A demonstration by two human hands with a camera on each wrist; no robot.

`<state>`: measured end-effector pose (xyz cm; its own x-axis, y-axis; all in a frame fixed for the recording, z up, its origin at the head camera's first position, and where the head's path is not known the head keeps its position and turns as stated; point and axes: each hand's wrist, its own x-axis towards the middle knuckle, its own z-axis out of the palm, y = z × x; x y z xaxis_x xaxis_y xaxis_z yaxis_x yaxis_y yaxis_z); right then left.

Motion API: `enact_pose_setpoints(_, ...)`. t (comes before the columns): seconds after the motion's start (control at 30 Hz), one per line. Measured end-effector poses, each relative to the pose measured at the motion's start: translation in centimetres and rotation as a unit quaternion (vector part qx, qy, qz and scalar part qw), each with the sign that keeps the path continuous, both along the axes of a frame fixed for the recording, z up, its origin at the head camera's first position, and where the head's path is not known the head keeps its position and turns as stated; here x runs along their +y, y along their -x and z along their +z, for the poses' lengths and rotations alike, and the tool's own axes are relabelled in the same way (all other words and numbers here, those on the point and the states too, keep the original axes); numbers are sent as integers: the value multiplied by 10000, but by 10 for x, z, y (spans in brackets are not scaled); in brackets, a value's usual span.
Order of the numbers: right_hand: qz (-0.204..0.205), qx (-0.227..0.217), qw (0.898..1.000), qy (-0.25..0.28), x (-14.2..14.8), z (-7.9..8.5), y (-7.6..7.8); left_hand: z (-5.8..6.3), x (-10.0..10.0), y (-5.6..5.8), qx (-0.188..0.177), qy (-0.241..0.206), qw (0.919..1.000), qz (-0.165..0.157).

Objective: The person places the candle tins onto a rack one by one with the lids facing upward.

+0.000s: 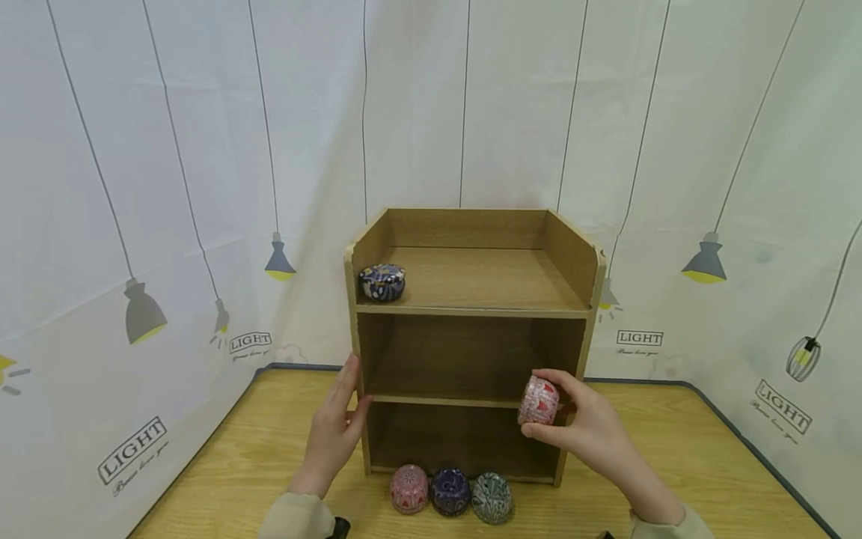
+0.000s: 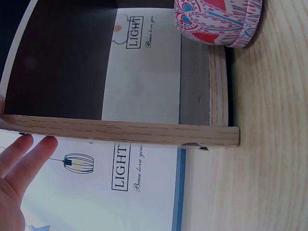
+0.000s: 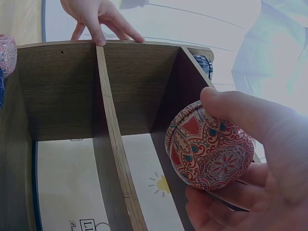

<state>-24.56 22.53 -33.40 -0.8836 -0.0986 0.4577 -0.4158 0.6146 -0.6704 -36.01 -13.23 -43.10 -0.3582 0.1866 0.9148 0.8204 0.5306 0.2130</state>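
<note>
Between thumb and fingers, my right hand [image 1: 595, 427] pinches a small round tin [image 1: 539, 401] patterned in red and white, tilted on its side before the right part of a small wooden shelf [image 1: 471, 311]. The right wrist view shows the ornate face of that tin [image 3: 211, 149]. My left hand [image 1: 334, 427] rests with straight fingers against the shelf's left side panel; its fingertips [image 2: 45, 144] touch the panel edge in the left wrist view. A dark blue floral tin [image 1: 382, 283] sits on the top level at the left.
In front of the shelf's base stand a pink-red tin [image 1: 408, 489], a navy tin [image 1: 450, 492] and a green-grey tin [image 1: 492, 497] in a row. The wooden tabletop [image 1: 229, 442] spreads around, backed by a white curtain [image 1: 431, 105] printed with lamps.
</note>
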Motion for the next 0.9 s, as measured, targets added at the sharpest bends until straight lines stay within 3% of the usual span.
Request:
enact_pose_setpoints(0.17, 73, -182, 9997, 128, 0, 0, 0, 0, 0, 0, -22, -3, 10000, 7)
enact_pose_setpoints(0.9, 90, -104, 9998, 111, -2, -1, 1, -1, 0, 0, -51, -9, 10000, -11)
